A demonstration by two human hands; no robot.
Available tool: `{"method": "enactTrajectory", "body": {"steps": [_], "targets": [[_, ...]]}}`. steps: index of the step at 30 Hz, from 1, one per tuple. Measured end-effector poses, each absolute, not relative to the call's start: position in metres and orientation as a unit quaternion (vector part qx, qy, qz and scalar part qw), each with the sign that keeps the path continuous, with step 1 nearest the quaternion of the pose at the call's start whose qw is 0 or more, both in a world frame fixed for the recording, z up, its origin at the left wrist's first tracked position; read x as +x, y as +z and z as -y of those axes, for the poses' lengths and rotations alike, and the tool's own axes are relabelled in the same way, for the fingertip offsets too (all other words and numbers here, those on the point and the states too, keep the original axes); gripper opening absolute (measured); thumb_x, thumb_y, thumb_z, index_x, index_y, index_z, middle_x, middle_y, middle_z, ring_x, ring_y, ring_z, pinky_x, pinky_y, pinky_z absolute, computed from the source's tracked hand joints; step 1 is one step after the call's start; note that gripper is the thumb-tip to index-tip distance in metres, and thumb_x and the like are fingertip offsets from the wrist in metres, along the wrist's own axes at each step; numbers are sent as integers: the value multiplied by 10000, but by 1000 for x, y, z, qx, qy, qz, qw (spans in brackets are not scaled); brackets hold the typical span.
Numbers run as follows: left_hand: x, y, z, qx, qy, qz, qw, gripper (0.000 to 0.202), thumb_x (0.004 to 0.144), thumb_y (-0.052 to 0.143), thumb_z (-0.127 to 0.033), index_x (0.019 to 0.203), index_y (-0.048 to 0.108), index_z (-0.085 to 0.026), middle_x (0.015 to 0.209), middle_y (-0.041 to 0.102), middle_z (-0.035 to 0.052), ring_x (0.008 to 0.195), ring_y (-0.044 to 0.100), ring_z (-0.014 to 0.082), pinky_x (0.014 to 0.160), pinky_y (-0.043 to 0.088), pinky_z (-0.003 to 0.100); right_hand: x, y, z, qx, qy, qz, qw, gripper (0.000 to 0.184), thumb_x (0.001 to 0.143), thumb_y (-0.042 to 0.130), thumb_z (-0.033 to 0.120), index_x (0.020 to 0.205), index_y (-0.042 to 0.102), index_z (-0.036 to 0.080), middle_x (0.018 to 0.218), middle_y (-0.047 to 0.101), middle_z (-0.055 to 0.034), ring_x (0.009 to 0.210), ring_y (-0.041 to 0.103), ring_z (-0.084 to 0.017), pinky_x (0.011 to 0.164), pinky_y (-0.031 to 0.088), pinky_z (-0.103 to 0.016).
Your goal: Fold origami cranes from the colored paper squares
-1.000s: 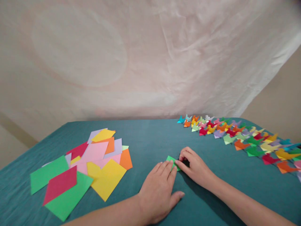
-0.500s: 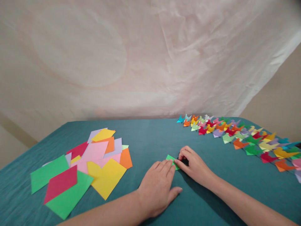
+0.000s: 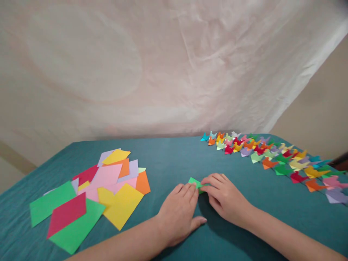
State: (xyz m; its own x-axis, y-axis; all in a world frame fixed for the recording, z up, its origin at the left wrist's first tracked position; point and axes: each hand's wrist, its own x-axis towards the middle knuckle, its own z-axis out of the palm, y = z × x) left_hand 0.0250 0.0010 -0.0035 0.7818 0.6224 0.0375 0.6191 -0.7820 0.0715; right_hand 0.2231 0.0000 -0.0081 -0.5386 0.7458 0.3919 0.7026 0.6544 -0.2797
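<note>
A small piece of green origami paper (image 3: 195, 183), apparently folded, lies on the teal cloth between my hands. My left hand (image 3: 179, 214) rests flat on its left part, fingers stretched out together and thumb apart. From the right, my right hand (image 3: 227, 197) has its bent fingers at the paper's right edge, with the fingertips closed on it. The thumb is tucked below the fingers. Both sets of fingertips cover much of the green paper, so its exact folds are hidden.
Loose coloured paper sheets, among them a yellow sheet (image 3: 123, 204) and a green sheet (image 3: 78, 224), overlap on the left. Rows of small folded paper birds (image 3: 269, 164) stand along the right. A pale cloth (image 3: 163, 65) hangs behind the table (image 3: 168, 156).
My right hand has turned, its fingers now reaching over the green paper's right edge and its thumb drawn back below. My left hand stays flat on the paper. The view has shifted slightly.
</note>
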Motion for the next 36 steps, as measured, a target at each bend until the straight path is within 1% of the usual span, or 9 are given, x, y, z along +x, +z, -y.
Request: {"method": "enactTrajectory", "body": {"steps": [4, 7, 11, 18, 22, 26, 30, 36], "targets": [[25, -3, -1, 943, 37, -331, 21, 675, 866, 331, -584, 1303, 401, -74, 1379, 388, 165, 1273, 354, 273, 1054, 246, 404, 220, -17, 15, -404, 19, 887, 222, 339, 775, 470, 23, 1058, 600, 158, 1022, 611, -81, 953, 505, -201, 854, 394, -365], [25, 0, -1, 944, 31, -329, 22, 663, 856, 358, -590, 1275, 435, -82, 1373, 398, 162, 1265, 367, 274, 1050, 254, 398, 220, -23, 15, -401, -1, 890, 217, 358, 797, 494, 56, 1126, 579, 170, 1024, 614, -80, 951, 515, -196, 855, 398, -364], [24, 6, -2, 947, 25, -320, 16, 638, 854, 379, -583, 1248, 464, -88, 1362, 413, 161, 1255, 382, 276, 1038, 269, 396, 222, -23, 14, -393, -14, 895, 209, 333, 834, 531, 144, 1162, 564, 192, 1011, 619, -81, 943, 523, -199, 863, 394, -376], [22, 5, -5, 954, 23, -300, 6, 677, 823, 390, -631, 1222, 483, -92, 1359, 414, 171, 1245, 393, 290, 1022, 280, 411, 223, -20, 16, -402, -16, 896, 188, 375, 839, 541, 147, 1205, 543, 231, 1044, 612, -67, 981, 508, -206, 908, 360, -395], [22, 4, -6, 955, 23, -297, 1, 685, 816, 401, -635, 1219, 482, -87, 1355, 416, 178, 1246, 390, 292, 1019, 280, 411, 222, -17, 15, -411, -20, 894, 178, 358, 835, 559, 164, 1182, 566, 251, 1049, 608, -71, 1000, 504, -212, 907, 358, -400], [22, 6, -6, 957, 23, -290, -3, 692, 814, 402, -638, 1215, 484, -80, 1348, 421, 186, 1240, 397, 289, 1022, 273, 403, 223, -13, 14, -425, -30, 889, 165, 298, 821, 583, 164, 1103, 617, 255, 1090, 590, -72, 1083, 463, -238, 926, 337, -414], [22, 7, -6, 958, 21, -287, -5, 673, 814, 411, -632, 1182, 511, -78, 1338, 431, 192, 1225, 414, 291, 1016, 277, 403, 230, -12, 13, -443, -50, 882, 151, 268, 797, 597, 128, 1029, 655, 247, 1077, 593, -65, 1124, 438, -249, 927, 332, -411], [22, 5, -7, 958, 29, -286, -9, 664, 812, 407, -638, 1161, 528, -86, 1334, 440, 184, 1218, 421, 291, 1011, 284, 408, 241, -8, 9, -456, -89, 877, 121, 250, 756, 577, 50, 916, 691, 206, 1002, 617, -74, 1093, 466, -254, 880, 352, -398]]}}
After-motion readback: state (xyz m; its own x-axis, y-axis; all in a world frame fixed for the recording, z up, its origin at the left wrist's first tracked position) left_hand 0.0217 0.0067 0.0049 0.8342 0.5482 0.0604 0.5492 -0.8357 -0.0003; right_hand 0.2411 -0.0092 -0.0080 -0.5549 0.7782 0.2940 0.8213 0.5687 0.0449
